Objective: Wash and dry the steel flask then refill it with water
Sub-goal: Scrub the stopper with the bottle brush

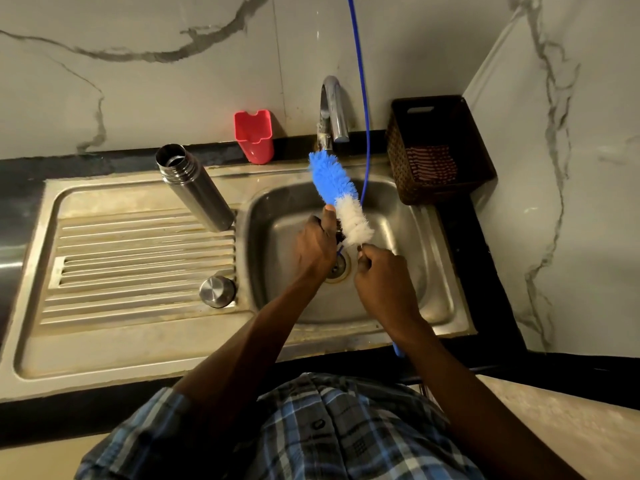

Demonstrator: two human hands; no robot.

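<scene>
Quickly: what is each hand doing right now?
Left hand: grips the bottle brush at its bristles.
Right hand: grips the brush's handle.

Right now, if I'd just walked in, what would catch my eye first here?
Probably the fluffy blue-and-white bottle brush, held over the steel sink basin by the right hand at its handle while the left hand grips beside the bristles. Next, the open steel flask standing on the ribbed drainboard, its round steel cap nearby.
</scene>
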